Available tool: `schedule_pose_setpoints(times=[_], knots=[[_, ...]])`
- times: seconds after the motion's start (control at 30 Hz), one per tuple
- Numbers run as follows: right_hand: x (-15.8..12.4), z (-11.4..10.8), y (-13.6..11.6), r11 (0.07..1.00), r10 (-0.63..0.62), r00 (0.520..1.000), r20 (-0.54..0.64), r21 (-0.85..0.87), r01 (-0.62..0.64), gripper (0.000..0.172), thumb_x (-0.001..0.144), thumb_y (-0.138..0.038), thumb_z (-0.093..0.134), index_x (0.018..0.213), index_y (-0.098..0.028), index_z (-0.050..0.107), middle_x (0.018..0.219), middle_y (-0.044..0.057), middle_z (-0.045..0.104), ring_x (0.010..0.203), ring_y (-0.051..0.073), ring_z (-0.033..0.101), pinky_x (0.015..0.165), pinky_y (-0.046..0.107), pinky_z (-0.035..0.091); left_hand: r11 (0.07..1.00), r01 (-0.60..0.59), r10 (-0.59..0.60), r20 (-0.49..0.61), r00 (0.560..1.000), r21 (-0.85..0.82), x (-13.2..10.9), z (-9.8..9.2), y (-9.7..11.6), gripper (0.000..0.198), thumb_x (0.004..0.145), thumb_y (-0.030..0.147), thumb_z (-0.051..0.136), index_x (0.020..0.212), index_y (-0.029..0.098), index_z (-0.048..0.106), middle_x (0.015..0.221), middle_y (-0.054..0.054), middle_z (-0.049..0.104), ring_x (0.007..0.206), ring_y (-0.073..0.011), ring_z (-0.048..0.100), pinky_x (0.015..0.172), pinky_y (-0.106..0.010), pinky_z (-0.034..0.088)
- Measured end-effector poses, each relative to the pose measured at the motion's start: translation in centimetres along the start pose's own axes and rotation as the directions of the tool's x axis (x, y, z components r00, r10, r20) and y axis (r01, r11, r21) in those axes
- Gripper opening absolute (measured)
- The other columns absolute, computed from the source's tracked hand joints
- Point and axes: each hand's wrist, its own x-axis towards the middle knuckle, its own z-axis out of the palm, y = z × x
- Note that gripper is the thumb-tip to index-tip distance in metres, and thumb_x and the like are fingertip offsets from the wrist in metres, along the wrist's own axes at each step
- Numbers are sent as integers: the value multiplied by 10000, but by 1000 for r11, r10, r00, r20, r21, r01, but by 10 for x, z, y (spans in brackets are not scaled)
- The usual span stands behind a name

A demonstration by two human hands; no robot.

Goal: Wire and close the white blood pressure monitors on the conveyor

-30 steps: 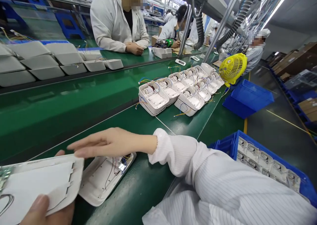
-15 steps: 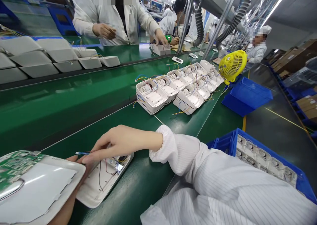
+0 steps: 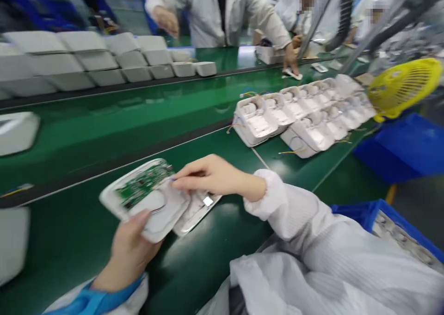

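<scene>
Left hand (image 3: 128, 252): grip closed on the near edge of a white cover (image 3: 163, 211), thumb on top, held tilted over the green desk (image 3: 69, 222).
Circuit board (image 3: 142, 185): green, in the cover's far end.
Right hand (image 3: 211, 176): grip pressed together at the cover's right edge; what it pinches is too small to tell.
Second cover (image 3: 197, 208): flat on the desk, partly under the held one.

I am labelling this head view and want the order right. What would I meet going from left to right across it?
white housing on the belt → circuit-board panel → right hand → wired white housings → yellow fan
</scene>
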Motion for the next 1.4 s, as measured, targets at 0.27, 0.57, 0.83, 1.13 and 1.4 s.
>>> schedule_pose_setpoints(times=[0.27,0.57,0.83,1.13,1.4], knots=[[0,8,8,986,1,970,-242,-160,-41,110,813,-216,714,922,-207,714,798,26,747,728,135,714,694,257,559,993,-75,72,-32,997,-87,0,-1,-13,602,649,392,825,1184,165,670,1126,-127,741,1149,-379,662,1026,-538,530],[-2,9,20,652,-437,877,-198,-742,157,171,945,-244,565,876,-237,721,838,48,750,770,153,670,730,302,487,985,-28,50,127,991,-171,-4,2,-6,561,749,350,724,1276,181,633,1229,-130,706,1247,-383,606,1053,-536,510],[0,12,12,890,-202,945,-256,-451,68,90,854,-248,694,766,-253,714,759,13,737,698,138,665,675,286,504,961,-31,80,168,983,-276,-5,1,-1,641,694,331,708,1305,160,616,1275,-135,684,1288,-405,570,1109,-574,454],[-3,15,11,946,-114,970,-214,-322,40,103,835,-247,703,745,-198,711,667,-10,672,570,86,567,555,221,421,985,-93,116,156,981,-144,-3,-5,-12,568,727,354,749,1260,179,658,1279,-107,685,1288,-380,572,1110,-529,470],[-11,26,10,800,-386,919,-80,-525,291,93,886,-192,678,811,-147,708,689,-16,626,635,84,545,624,208,421,996,-89,91,97,991,-24,-7,-6,-23,573,723,391,813,1238,189,664,1283,-97,685,1251,-340,600,1142,-494,432]])
